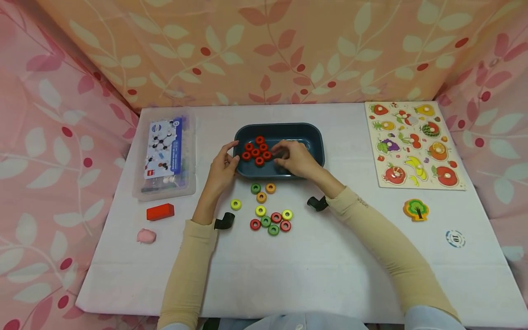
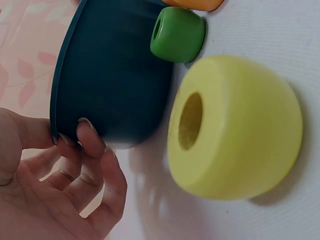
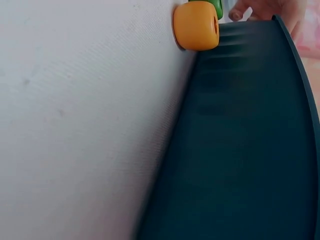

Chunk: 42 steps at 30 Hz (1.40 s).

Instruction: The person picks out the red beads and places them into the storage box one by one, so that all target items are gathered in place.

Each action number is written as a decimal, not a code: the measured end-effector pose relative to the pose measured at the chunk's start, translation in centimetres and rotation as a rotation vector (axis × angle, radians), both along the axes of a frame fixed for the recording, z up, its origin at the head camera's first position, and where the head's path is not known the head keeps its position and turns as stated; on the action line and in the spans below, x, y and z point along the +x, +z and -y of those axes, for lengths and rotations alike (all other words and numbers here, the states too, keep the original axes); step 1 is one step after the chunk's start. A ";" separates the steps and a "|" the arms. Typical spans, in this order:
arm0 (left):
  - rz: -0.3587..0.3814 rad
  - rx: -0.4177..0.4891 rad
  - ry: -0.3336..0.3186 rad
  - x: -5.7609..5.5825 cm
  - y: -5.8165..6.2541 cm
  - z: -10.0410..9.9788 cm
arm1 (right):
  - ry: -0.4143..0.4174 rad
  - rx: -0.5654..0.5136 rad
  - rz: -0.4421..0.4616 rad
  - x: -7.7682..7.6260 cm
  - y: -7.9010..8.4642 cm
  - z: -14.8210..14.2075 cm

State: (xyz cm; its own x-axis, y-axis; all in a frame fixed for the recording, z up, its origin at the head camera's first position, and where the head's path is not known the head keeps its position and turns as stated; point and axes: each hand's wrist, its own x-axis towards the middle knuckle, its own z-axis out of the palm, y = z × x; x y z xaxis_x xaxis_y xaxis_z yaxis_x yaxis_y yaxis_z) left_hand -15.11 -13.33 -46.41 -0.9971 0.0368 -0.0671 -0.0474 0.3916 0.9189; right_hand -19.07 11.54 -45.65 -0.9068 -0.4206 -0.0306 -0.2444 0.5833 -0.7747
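A dark blue tray (image 1: 307,133) holds a cluster of red ring beads (image 1: 255,152) on its left side. At the tray's left end, my left hand (image 1: 222,167) grips the rim; in the left wrist view its fingertips (image 2: 90,135) press against the outer wall. My right hand (image 1: 298,158) reaches over the front rim into the tray, fingers bent, fingertips right beside the red beads. I cannot tell whether it holds a bead. In front of the tray lie loose beads: an orange bead (image 1: 270,188), a green bead (image 1: 255,188), a yellow bead (image 1: 235,204) and several others.
Left, a clear plastic box (image 1: 187,178) with a molecule-print label, a red block (image 1: 160,212) and a small pink figure (image 1: 146,236). Right, a fruit puzzle board (image 1: 396,158), a tree-shaped piece (image 1: 415,210) and a round chip (image 1: 455,239). Black elbow-shaped pieces (image 1: 224,221) sit by both wrists.
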 end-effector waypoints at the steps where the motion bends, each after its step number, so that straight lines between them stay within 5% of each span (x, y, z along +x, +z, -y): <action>1: 0.001 -0.002 0.000 0.0 0.0 0.0 | 0.005 -0.027 -0.022 0.1 0.0 0.0; 9: 0.001 -0.006 0.001 -0.2 -0.2 0.1 | 0.087 -0.246 -0.183 1.4 0.3 -0.6; 15: 0.007 -0.007 0.002 -0.1 -0.2 0.0 | 0.211 -0.300 -0.227 4.0 0.6 -0.3; 22: 0.003 0.001 -0.004 0.0 0.0 0.0 | 0.384 -0.178 -0.117 7.5 0.2 -0.4; 30: 0.002 -0.001 -0.005 0.0 -0.1 0.0 | 0.445 0.005 0.097 9.2 -1.3 -1.4; 42: 0.006 -0.008 0.004 0.0 0.0 -0.1 | 0.412 0.041 0.031 9.8 -2.2 -1.5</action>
